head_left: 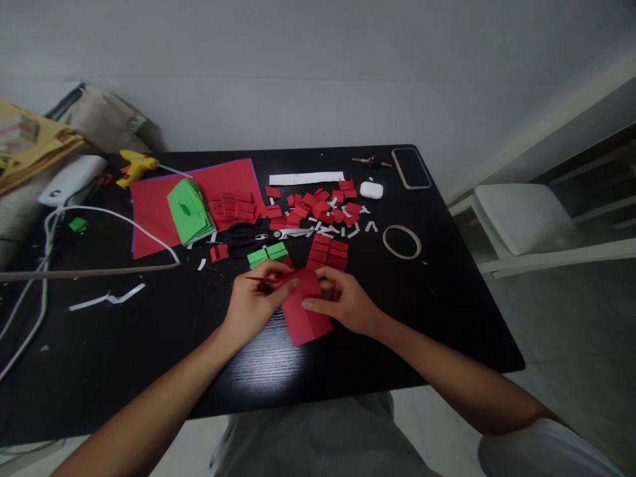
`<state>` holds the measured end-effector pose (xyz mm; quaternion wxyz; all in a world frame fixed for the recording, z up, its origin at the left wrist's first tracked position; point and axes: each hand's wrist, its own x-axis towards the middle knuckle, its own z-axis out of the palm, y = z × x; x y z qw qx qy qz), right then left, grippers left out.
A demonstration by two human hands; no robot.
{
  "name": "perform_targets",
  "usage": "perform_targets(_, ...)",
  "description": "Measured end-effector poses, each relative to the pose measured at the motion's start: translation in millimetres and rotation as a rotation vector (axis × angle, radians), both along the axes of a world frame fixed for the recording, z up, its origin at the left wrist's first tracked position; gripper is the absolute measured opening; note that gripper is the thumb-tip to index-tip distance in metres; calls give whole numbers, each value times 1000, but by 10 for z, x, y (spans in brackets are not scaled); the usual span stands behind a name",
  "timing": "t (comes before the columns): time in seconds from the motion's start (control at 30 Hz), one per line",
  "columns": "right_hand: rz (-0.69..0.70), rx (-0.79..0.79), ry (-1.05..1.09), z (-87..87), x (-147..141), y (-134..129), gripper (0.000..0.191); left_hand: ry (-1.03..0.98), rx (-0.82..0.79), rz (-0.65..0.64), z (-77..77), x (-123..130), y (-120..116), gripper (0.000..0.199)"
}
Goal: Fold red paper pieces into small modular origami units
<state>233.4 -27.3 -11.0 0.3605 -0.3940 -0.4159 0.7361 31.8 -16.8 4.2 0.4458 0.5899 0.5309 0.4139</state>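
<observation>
Between both hands, above the black table, is a piece of red paper (309,318) with a crease across it. My left hand (258,295) pinches its upper left part, thumb on top. On the right edge, my right hand (345,301) grips the same paper between thumb and fingers. Just beyond the hands lie folded green paper pieces (268,254) and rows of folded red paper pieces (328,252). Scissors with black handles (243,238) rest behind the left hand, blades pointing right. Some of the paper's upper edge is hidden by my fingers.
Loose red pieces (318,207) and white scraps are scattered mid-table. At left are a green paper stack (190,211) on red sheets (149,225), a yellow glue gun (135,167) and a white cable (114,273). A tape roll (401,242), white case (371,190) and phone (411,168) lie right.
</observation>
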Motion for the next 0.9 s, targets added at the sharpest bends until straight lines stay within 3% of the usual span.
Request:
perform_targets(0.3, 60, -22, -5, -19, -13, -19, 43, 222, 299, -49, -13, -50, -59, 12)
perform_targets(0.53, 111, -45, -5, -40, -11, -36, 43, 243, 349, 34, -26, -47, -63, 12)
perform_targets(0.77, 103, -41, -22, -1, -12, -27, 40, 115, 436, -132, -15, -93, -34, 19)
perform_targets(0.9, 103, -49, -16, 10, -16, -29, 42, 122, 387, -60, -16, -56, -59, 16)
